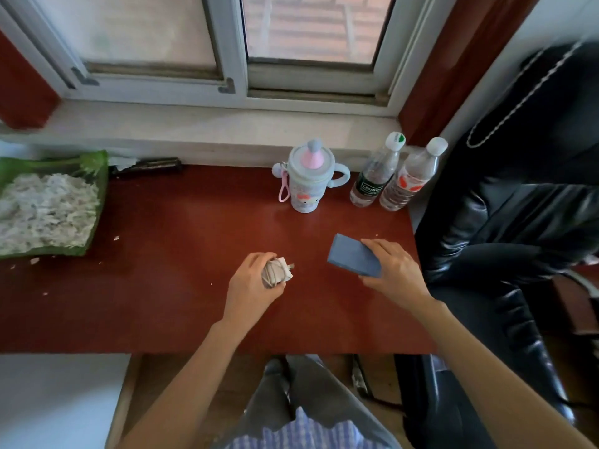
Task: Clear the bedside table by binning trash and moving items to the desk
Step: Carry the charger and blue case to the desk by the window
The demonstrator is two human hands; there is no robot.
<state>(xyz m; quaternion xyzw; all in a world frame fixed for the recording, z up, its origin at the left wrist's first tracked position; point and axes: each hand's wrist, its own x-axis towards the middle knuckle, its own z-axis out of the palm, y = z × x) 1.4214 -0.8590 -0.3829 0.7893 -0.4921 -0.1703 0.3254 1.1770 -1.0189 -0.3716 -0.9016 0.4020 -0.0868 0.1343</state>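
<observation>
I stand at a red-brown desk point(181, 286) under a window. My left hand point(251, 286) is closed around a white charger point(278, 270) with its cable coiled up; the plug prongs stick out to the right, just above the desk top. My right hand point(393, 273) grips a flat blue box point(351, 259) by its right end, and the box is tilted over the desk's right part.
A pale blue children's cup point(308, 179) with handles and a pink strap stands at the back. Two plastic water bottles point(393, 176) stand to its right by the sill. A green bag point(48, 202) of white shreds lies at the left. A black leather chair point(518, 238) crowds the right edge.
</observation>
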